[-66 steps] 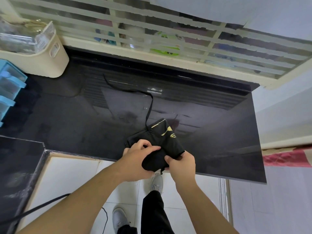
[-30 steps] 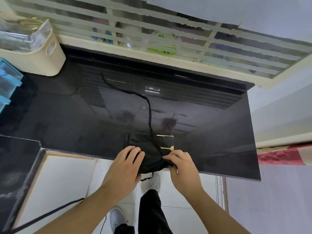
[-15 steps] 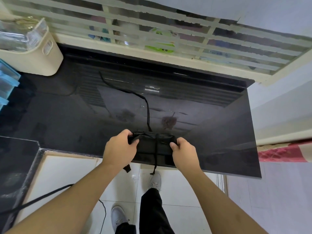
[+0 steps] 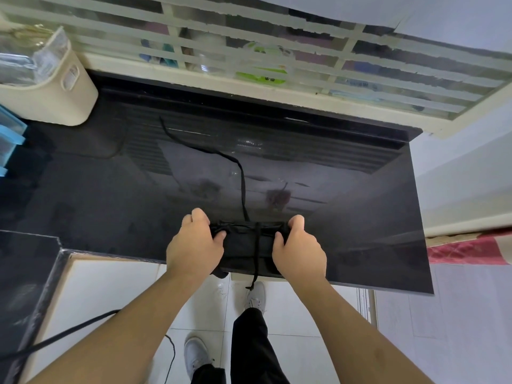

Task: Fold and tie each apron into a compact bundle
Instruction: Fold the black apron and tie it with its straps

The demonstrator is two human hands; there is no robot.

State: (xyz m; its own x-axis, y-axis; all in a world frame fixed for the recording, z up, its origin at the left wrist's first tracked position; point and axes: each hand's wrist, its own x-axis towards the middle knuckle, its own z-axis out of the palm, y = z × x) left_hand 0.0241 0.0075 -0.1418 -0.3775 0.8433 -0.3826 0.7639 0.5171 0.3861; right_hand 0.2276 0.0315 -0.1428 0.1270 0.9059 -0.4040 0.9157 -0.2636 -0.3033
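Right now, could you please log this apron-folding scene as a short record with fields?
surface: glossy black countertop
item: folded black apron at the counter's near edge
left hand: grips the apron's left end
right hand: grips the apron's right end
long strap: trails away across the counter
short strap: hangs over the counter edge
tied: not yet
corner: cream basket, far left

Your left hand (image 4: 194, 245) and right hand (image 4: 297, 249) cover both ends of the folded apron (image 4: 248, 242), so you cannot see them. The cream basket (image 4: 59, 97) and blue drawers (image 4: 9, 137) on the counter (image 4: 346, 217) are cut by the left edge.
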